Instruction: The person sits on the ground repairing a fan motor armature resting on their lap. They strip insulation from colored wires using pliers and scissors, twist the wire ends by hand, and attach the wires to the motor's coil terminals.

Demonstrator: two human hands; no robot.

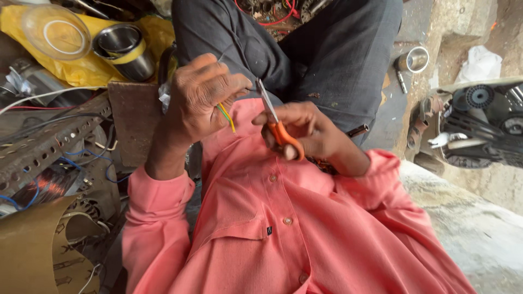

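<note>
Yellow and green wires (226, 115) poke out from under the left hand (202, 95). That hand is curled up tight, with the fingers pressed down against the thumb, and it pinches the thin wires so they hang down over the pink shirt (283, 228). Just beside them is a pair of scissors (278, 126) with orange handles. The right hand (305, 130) holds the scissors, with its fingers wrapped around the handles. The grey blades point up toward the left hand and look closed or nearly closed; the tip is very near the left fingers. Both hands are up in front of the person's chest, above dark grey trousers (321, 54).

To the left sits a steel cup with a yellow band (125, 51) on a yellow bag (81, 68), next to a clear round lid (56, 31). A metal bar with holes (43, 147) lies lower down, with blue wires (81, 163) near it. Far to the right is a small steel cup (417, 59).
</note>
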